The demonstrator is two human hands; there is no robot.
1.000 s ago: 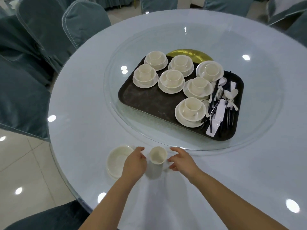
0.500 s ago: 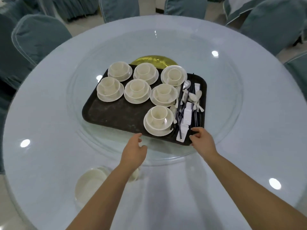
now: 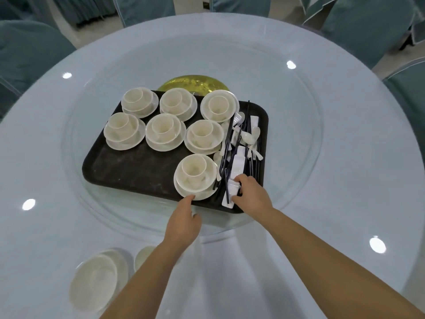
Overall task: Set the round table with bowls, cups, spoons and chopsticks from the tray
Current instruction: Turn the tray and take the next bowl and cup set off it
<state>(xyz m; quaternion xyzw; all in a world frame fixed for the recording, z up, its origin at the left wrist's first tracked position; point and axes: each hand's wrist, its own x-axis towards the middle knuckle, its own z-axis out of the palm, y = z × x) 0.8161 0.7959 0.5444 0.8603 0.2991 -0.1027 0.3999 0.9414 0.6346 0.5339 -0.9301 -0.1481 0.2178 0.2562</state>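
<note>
Hands had left the placed bowl (image 3: pixel 97 280) and cup (image 3: pixel 143 257) at the near left; the right hand (image 3: pixel 250 195) now pinched a white rest (image 3: pixel 231 192) on the tray (image 3: pixel 128 171), while the left hand (image 3: pixel 184 223), fingers relaxed, touched the nearest bowl set (image 3: pixel 195 178), so cutlery came next.

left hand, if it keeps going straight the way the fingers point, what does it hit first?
Most likely the nearest bowl set on the tray: the left hand points up and slightly right, fingertips already at the saucer rim over the tray's near edge. Whether they touch it can't be told from this single view.
</note>
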